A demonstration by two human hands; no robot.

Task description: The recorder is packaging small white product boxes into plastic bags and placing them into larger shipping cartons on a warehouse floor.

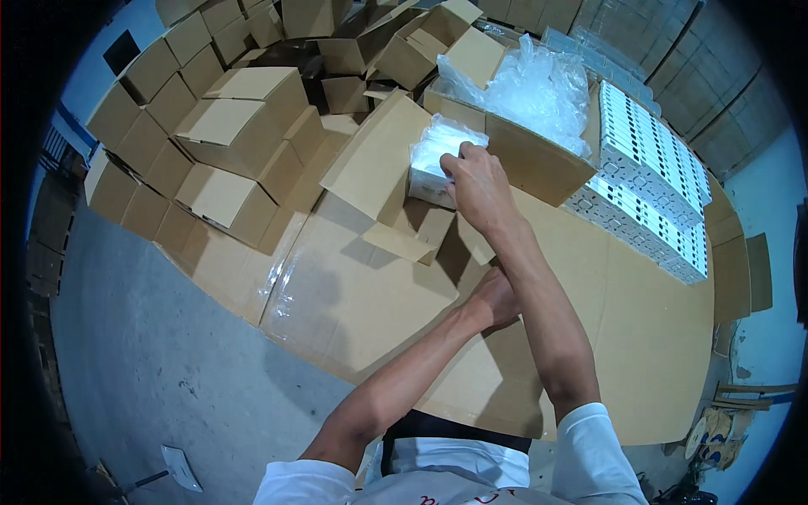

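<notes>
Head view shows a small white packet wrapped in clear plastic (433, 160) held up over the open flaps of a small cardboard box (380, 181), just in front of a larger carton. The right hand (478, 189) has the packet in a firm grasp, fingers curled over its top and near side, the forearm stretching forward from the lower edge. The left hand (497, 299) lies lower and nearer the person, partly hidden behind the right forearm; it rests on the flattened cardboard sheet (623, 337) that covers the floor, and whether its fingers are spread or closed cannot be told.

Just behind the packet stands the large open carton (539, 164), filled with crumpled clear plastic bags (539, 84). To the right of it, rows of white boxes (648, 185) are stacked side by side on the cardboard. To the left, many closed small brown boxes (227, 135) are piled together, reaching up toward the far edge. Bare grey concrete floor (143, 353) lies at the lower left, with a small white scrap (181, 467) on it.
</notes>
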